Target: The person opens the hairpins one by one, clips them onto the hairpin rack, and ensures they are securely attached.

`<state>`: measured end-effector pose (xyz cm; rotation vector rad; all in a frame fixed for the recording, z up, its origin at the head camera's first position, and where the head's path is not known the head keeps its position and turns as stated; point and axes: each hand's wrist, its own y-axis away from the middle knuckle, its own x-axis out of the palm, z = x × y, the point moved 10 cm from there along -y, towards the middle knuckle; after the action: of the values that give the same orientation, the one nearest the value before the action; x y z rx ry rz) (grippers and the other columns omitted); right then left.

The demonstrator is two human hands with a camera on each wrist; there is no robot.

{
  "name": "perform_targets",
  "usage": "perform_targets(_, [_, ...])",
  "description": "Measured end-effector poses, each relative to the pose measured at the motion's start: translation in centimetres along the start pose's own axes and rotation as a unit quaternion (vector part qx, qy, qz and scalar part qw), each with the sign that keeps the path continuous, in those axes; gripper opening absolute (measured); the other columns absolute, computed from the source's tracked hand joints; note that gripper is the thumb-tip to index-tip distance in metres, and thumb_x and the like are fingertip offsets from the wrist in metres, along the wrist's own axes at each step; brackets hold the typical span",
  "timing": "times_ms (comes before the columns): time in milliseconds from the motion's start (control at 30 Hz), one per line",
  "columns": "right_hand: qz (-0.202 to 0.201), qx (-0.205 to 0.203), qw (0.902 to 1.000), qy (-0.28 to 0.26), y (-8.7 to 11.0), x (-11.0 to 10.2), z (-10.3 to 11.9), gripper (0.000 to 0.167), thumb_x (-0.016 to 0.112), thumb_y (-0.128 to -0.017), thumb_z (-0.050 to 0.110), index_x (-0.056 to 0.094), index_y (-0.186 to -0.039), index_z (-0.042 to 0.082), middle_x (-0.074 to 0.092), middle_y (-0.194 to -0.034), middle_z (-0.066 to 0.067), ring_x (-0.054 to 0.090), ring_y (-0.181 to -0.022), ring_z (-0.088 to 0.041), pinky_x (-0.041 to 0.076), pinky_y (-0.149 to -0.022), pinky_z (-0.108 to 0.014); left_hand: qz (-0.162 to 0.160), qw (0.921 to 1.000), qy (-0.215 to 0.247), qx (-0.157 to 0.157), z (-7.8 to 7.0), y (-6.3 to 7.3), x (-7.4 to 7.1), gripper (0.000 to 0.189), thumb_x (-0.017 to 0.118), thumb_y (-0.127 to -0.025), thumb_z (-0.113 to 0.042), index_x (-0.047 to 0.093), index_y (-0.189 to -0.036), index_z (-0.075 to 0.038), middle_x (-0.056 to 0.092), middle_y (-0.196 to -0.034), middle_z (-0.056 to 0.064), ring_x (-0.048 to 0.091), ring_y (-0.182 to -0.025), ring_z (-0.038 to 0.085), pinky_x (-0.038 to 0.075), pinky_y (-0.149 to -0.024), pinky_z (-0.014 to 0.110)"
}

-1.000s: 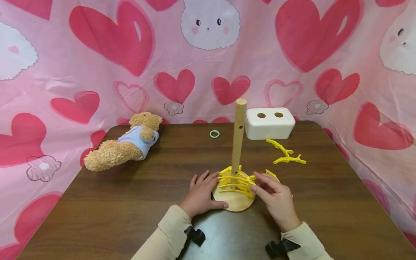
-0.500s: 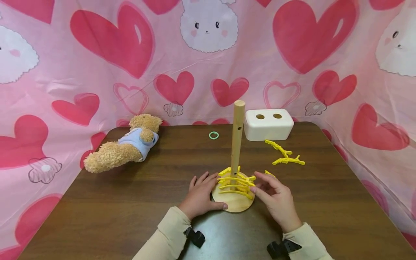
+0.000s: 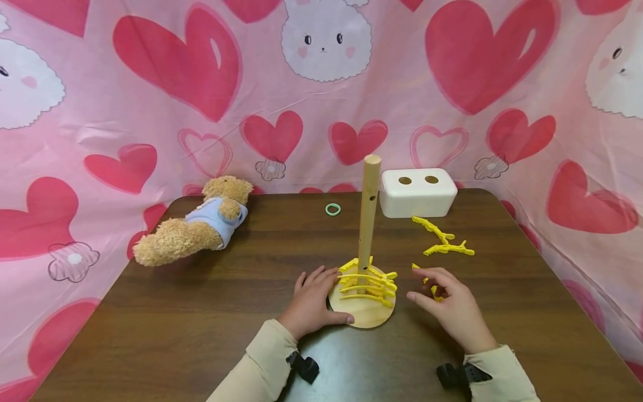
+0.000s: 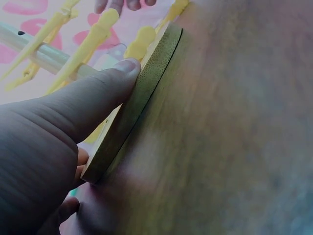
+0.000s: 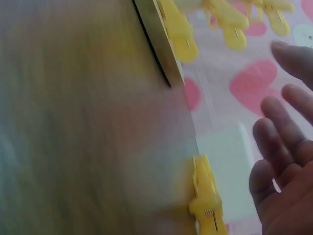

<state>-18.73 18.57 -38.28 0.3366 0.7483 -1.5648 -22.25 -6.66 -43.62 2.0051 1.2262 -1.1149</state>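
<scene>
A wooden post (image 3: 369, 215) with small holes rises from a round wooden base (image 3: 369, 319). Several yellow plastic branch-shaped pieces (image 3: 369, 298) are stacked around the foot of the post. My left hand (image 3: 313, 304) holds the base at its left side, thumb at the front rim and fingers spread toward the back. In the left wrist view the thumb (image 4: 100, 90) presses the edge of the base. Just right of the stack, my right hand (image 3: 457, 307) hovers with fingers loosely bent and nothing in them. It partly hides another yellow piece (image 5: 208, 198) lying on the table.
Two more yellow pieces (image 3: 447, 246) lie at the right, in front of a white box (image 3: 418, 200) with two round holes. A small green ring (image 3: 332, 209) lies behind the post. On the left rests a teddy bear (image 3: 211, 220) in a blue top.
My right hand has let go of the yellow piece at the stack's right end and moved off to the right. The left hand stays on the base.
</scene>
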Motion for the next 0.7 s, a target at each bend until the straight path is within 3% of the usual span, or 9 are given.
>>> perform_targets(133, [0.034, 0.027, 0.9987, 0.025, -0.3, -0.4, -1.2, 0.051, 0.083, -0.085, 0.03, 0.066, -0.13, 0.012, 0.064, -0.117, -0.004, 0.056, -0.096, -0.02, 0.05, -0.082, -0.029, 0.001, 1.0, -0.001, -0.001, 0.0, 0.0, 0.1, 0.098, 0.078, -0.072, -0.068, 0.05, -0.148, -0.014, 0.04, -0.158, -0.001, 0.023, -0.15, 0.029, 0.007, -0.117, 0.062])
perform_targets(300, [0.081, 0.073, 0.992, 0.063, -0.2, -0.6, -3.5, 0.066, 0.083, -0.083, 0.041, 0.061, -0.135, 0.008, 0.06, -0.117, -0.009, 0.056, -0.101, -0.026, 0.05, -0.086, -0.044, 0.005, 1.0, 0.001, -0.005, -0.1, -0.1, 0.2, 0.098, 0.078, -0.072, -0.069, 0.05, -0.149, -0.015, 0.039, -0.158, -0.001, 0.022, -0.151, 0.028, 0.005, -0.118, 0.062])
perform_targets(600, [0.161, 0.158, 0.9674, 0.115, 0.3, -0.9, -7.0, 0.095, 0.083, -0.072, 0.061, 0.052, -0.136, -0.003, 0.059, -0.113, -0.018, 0.055, -0.099, -0.032, 0.048, -0.084, -0.051, -0.001, 1.0, 0.0, 0.001, -0.2, 0.0, -0.1, 0.097, 0.079, -0.072, -0.068, 0.05, -0.148, -0.015, 0.04, -0.158, -0.001, 0.024, -0.15, 0.029, 0.007, -0.118, 0.062])
perform_targets(700, [0.173, 0.177, 0.96, 0.131, 0.2, -0.8, -7.2, 0.094, 0.083, -0.069, 0.065, 0.056, -0.129, -0.003, 0.06, -0.107, -0.016, 0.055, -0.093, -0.03, 0.048, -0.08, -0.049, -0.003, 1.0, 0.001, -0.002, 0.0, 0.1, -0.2, 0.097, 0.079, -0.072, -0.068, 0.05, -0.148, -0.015, 0.039, -0.158, -0.001, 0.023, -0.15, 0.029, 0.006, -0.118, 0.062])
